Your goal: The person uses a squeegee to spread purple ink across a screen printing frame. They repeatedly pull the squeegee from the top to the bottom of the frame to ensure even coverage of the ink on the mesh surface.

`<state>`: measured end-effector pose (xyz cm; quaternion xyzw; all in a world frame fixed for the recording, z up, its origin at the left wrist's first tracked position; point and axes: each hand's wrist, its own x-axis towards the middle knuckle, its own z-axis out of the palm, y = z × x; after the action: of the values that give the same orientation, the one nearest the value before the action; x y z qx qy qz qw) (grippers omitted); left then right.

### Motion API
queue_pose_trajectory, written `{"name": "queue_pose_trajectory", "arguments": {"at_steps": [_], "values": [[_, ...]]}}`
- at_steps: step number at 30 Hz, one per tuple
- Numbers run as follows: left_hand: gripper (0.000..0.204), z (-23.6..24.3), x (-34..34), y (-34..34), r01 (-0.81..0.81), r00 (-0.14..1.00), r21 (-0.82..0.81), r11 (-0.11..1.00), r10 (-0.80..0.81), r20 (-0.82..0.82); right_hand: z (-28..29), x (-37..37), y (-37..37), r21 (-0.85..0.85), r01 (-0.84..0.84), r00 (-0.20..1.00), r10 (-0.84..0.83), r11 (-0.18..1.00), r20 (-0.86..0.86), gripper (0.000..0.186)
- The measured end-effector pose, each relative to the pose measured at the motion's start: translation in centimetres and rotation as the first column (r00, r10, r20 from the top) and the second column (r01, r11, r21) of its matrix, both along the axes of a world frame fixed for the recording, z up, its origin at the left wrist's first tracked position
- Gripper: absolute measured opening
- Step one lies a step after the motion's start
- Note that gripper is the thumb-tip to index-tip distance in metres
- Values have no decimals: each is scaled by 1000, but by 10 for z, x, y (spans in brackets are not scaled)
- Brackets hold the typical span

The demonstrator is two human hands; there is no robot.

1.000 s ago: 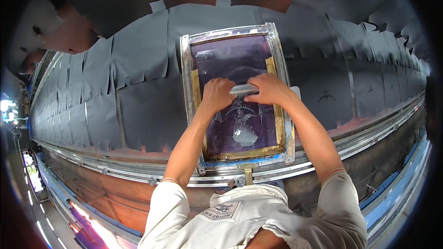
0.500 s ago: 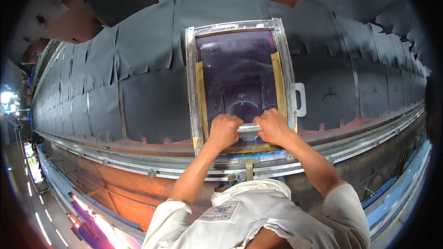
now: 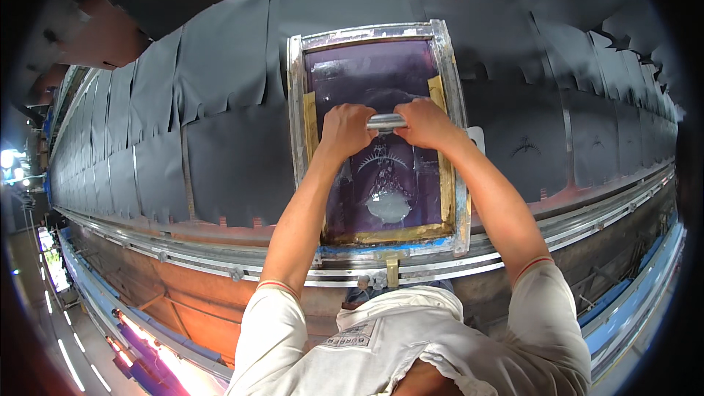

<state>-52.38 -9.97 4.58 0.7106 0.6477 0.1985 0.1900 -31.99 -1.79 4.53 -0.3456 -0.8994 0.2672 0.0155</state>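
Observation:
Both my hands grip a squeegee (image 3: 386,122) with a metal bar handle, lying crosswise over a screen printing frame. My left hand (image 3: 347,130) is closed round its left end and my right hand (image 3: 425,125) round its right end. The screen frame (image 3: 459,95) has metal sides and a dark purple mesh, edged with yellowish tape. On the mesh, between the squeegee and me, shows a pale curved, spiky design (image 3: 383,163). Nearer still lies a whitish blob of paste (image 3: 389,207). My hands hide the squeegee's ends; its blade edge cannot be made out.
Dark sheets (image 3: 235,161) cover the long table on both sides of the frame; some on the right carry the same curved design (image 3: 525,148). A metal rail (image 3: 220,268) runs along the near edge. Glowing orange-pink light (image 3: 158,348) shows at the lower left.
My hands have pushed the squeegee away from me, from the frame's near end to beyond the design. The whitish paste now shows on the near mesh. The frame appears slightly turned.

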Motion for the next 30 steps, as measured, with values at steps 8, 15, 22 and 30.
{"name": "queue_pose_trajectory", "arguments": {"at_steps": [8, 15, 22, 30], "values": [[16, -7, 32, -97, 14, 999, 18, 1000, -14, -45, 0, 37, -92, 6, -95, 996, 95, 995, 1, 22], [12, 13, 32, -106, 25, 998, -37, 999, -23, 65, 45, 74, -100, 29, 282, 903, -255, 959, -346, 48], [18, 11, 10, -39, 64, 998, 101, 993, -63, -17, -44, 135, -56, -214, 790, 497, -804, 575, -326, 22], [56, 15, 76, -226, 25, 1000, 224, 974, -27, 7, 8, 133, -73, -280, 810, 423, -843, 516, -332, 23]]}}
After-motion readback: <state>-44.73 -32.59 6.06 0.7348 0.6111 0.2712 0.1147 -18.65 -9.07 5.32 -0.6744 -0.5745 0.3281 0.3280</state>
